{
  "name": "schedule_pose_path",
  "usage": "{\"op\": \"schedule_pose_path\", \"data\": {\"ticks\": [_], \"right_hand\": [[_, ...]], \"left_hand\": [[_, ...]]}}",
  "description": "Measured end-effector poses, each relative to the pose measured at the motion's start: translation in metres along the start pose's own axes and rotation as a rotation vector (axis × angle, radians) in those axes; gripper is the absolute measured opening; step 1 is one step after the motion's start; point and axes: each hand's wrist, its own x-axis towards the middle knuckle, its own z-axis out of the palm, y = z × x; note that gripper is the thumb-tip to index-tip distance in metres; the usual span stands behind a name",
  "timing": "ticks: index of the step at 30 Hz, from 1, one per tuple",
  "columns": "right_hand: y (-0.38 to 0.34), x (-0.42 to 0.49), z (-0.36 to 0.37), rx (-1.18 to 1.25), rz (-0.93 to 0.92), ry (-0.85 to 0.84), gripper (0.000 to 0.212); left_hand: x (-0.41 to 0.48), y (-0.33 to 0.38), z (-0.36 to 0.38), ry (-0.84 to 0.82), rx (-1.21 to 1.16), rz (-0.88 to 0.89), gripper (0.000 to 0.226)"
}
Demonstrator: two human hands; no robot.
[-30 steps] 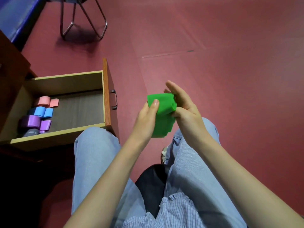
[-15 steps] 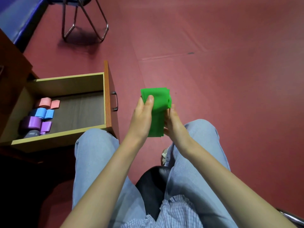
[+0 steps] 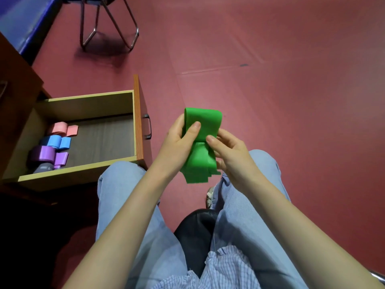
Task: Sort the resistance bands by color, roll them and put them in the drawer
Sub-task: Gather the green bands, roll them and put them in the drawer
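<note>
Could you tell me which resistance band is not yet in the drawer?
The green band, gripped by the left hand and right hand; the pink roll, blue roll and purple roll lie in the drawer.

A metal chair frame (image 3: 81,21) stands on the red floor (image 3: 270,80) near a blue mat (image 3: 25,17).

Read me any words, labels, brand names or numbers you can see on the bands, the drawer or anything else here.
No text can be read anywhere in this view.
The green band, held by the left hand and the right hand, shows plain colour and no print.
The pink roll, blue roll and purple roll in the drawer show no lettering.
The drawer handle bears no mark.
</note>
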Motion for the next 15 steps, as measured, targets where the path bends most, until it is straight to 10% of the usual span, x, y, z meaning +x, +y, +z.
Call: {"op": "schedule_pose_path", "data": {"ticks": [15], "right_hand": [[-0.006, 0.001, -0.009, -0.045, -0.185, 0.06, 0.036]], "left_hand": [[-0.007, 0.004, -0.005, -0.25, -0.421, -0.468, 0.063]]}}
